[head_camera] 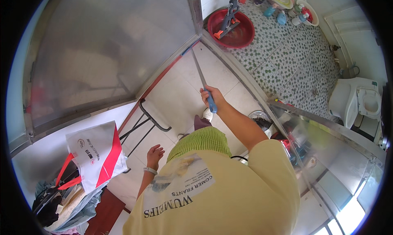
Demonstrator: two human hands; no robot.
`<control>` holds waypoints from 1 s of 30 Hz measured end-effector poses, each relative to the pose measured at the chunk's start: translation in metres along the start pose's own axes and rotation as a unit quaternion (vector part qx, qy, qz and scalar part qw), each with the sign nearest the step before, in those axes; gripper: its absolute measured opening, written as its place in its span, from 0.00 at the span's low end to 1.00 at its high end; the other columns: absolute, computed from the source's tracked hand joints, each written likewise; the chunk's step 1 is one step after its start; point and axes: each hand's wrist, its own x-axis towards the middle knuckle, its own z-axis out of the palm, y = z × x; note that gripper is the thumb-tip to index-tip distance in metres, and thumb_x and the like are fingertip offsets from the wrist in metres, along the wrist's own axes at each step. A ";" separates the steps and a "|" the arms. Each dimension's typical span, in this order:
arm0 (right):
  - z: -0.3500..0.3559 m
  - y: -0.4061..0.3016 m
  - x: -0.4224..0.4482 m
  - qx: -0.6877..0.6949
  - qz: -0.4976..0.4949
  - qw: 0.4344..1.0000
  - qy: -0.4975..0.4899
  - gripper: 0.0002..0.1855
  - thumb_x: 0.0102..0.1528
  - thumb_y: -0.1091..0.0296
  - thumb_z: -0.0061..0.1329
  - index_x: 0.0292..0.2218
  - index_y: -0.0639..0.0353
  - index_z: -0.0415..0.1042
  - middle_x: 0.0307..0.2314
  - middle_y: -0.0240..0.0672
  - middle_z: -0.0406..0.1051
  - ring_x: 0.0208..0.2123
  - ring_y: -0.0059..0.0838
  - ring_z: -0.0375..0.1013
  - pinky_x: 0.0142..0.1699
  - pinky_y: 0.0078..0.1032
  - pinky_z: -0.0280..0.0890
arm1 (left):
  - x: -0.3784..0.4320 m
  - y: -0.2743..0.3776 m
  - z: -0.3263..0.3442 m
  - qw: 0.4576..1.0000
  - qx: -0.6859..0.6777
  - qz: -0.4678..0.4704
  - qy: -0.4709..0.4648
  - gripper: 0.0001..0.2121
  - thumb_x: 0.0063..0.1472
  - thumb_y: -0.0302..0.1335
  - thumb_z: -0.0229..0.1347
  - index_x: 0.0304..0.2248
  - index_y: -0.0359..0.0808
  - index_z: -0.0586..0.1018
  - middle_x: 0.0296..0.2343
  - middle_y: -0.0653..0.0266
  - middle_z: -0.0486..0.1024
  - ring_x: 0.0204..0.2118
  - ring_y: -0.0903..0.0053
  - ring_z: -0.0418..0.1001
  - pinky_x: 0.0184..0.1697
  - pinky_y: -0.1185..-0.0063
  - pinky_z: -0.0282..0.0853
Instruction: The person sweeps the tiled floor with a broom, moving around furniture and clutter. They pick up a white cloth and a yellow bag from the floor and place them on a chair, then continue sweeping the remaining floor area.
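Observation:
My right hand (212, 97) is closed around the blue handle of a long thin broom or brush (199, 70). Its grey shaft runs away from me to a blue head low in the corner, against the red skirting under a framed translucent panel (116, 44). The exact kind of head is too small to tell. My left hand (155, 153) hangs beside my green checked garment, fingers loosely apart, with nothing in it and a pale band on the wrist.
A red basin (231, 40) holding a mop stands past the door track (236, 64), near bottles and a toilet (353, 100). At left are a black metal stand (150, 117) and a white-and-red bag (95, 155) over piled clothes. A metal bowl (258, 115) sits at right.

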 end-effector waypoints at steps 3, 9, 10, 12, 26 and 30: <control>-0.017 -0.006 0.023 -0.104 -0.041 0.991 0.069 0.09 0.50 0.68 0.37 0.26 0.66 0.56 0.15 0.29 0.57 0.12 0.13 0.55 0.14 0.09 0.54 | 0.008 0.012 0.005 0.999 0.031 0.020 -0.026 0.14 0.51 0.25 0.44 0.39 0.33 0.65 0.31 0.61 0.68 0.30 0.79 0.68 0.32 0.85 0.64; -0.084 -0.025 0.000 -0.065 -0.019 0.995 0.079 0.12 0.50 0.64 0.37 0.26 0.67 0.59 0.11 0.27 0.56 0.11 0.11 0.54 0.12 0.07 0.52 | 0.035 0.026 0.014 0.994 0.073 0.043 -0.068 0.14 0.49 0.25 0.47 0.38 0.32 0.66 0.27 0.62 0.70 0.26 0.80 0.69 0.27 0.87 0.64; -0.093 -0.025 -0.010 0.005 0.015 0.998 0.058 0.13 0.50 0.64 0.37 0.26 0.67 0.59 0.11 0.27 0.56 0.11 0.11 0.54 0.12 0.07 0.52 | 0.038 0.029 0.018 0.992 0.082 0.050 -0.081 0.14 0.49 0.24 0.47 0.38 0.31 0.66 0.26 0.62 0.70 0.24 0.81 0.69 0.25 0.88 0.63; -0.104 -0.021 -0.038 -0.020 -0.041 0.997 0.069 0.13 0.49 0.64 0.38 0.24 0.67 0.58 0.11 0.27 0.55 0.11 0.11 0.54 0.12 0.07 0.52 | 0.049 0.034 0.025 0.991 0.074 0.052 -0.102 0.14 0.49 0.23 0.47 0.38 0.31 0.66 0.26 0.61 0.70 0.24 0.81 0.69 0.24 0.88 0.63; -0.012 -0.012 0.022 -0.032 -0.047 0.997 0.056 0.12 0.49 0.64 0.38 0.20 0.62 0.57 0.11 0.29 0.56 0.08 0.13 0.52 0.11 0.09 0.52 | 0.162 0.200 0.100 0.953 0.207 0.081 -0.206 0.11 0.50 0.24 0.44 0.36 0.36 0.66 0.26 0.64 0.69 0.24 0.80 0.68 0.24 0.86 0.63; -0.006 -0.042 0.054 -0.053 -0.121 0.986 0.098 0.13 0.49 0.63 0.40 0.21 0.64 0.57 0.12 0.28 0.57 0.09 0.12 0.53 0.11 0.07 0.51 | 0.202 0.245 0.099 0.948 0.212 0.092 -0.217 0.11 0.51 0.25 0.43 0.36 0.38 0.67 0.27 0.65 0.69 0.24 0.81 0.68 0.25 0.87 0.63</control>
